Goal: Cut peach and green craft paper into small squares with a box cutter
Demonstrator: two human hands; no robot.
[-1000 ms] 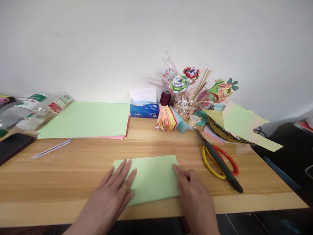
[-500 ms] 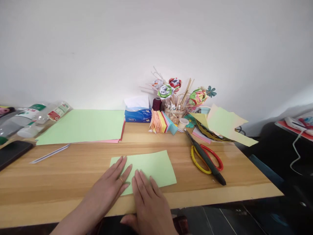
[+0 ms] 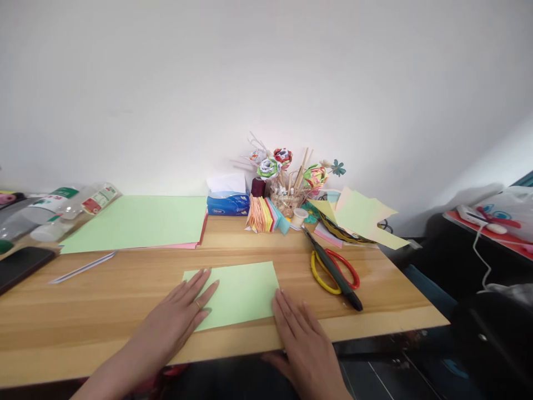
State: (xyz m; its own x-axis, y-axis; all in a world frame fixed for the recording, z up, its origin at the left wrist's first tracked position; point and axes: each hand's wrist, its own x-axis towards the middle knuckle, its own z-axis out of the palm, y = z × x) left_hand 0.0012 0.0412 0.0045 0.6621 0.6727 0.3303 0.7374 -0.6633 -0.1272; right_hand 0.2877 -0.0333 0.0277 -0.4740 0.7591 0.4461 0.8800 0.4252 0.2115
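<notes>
A light green sheet of paper (image 3: 244, 291) lies flat near the front edge of the wooden table. My left hand (image 3: 183, 305) rests on its left end, fingers stretched out, with a ring on one finger. At the paper's lower right corner, the fingertips of my right hand (image 3: 302, 339) touch the edge; these fingers are straight and close together, with the thumb below the table edge. Neither hand grips anything. To the right of the paper lie scissors (image 3: 333, 272) with a yellow and a red handle, beside a dark-handled tool (image 3: 339, 278) that overlaps them.
Behind stand a tissue pack (image 3: 227, 204), folded coloured papers (image 3: 262, 215) and a basket of paper flowers (image 3: 287, 203). Large green sheets (image 3: 141, 222), plastic bottles (image 3: 54, 203), a phone (image 3: 25, 266) and a folded paper strip (image 3: 83, 268) lie left. Paper scraps (image 3: 362, 214) sit back right.
My right hand has slid right along the paper's lower edge, from its middle to the right corner. My left hand stays on the left end. The view has shifted slightly.
</notes>
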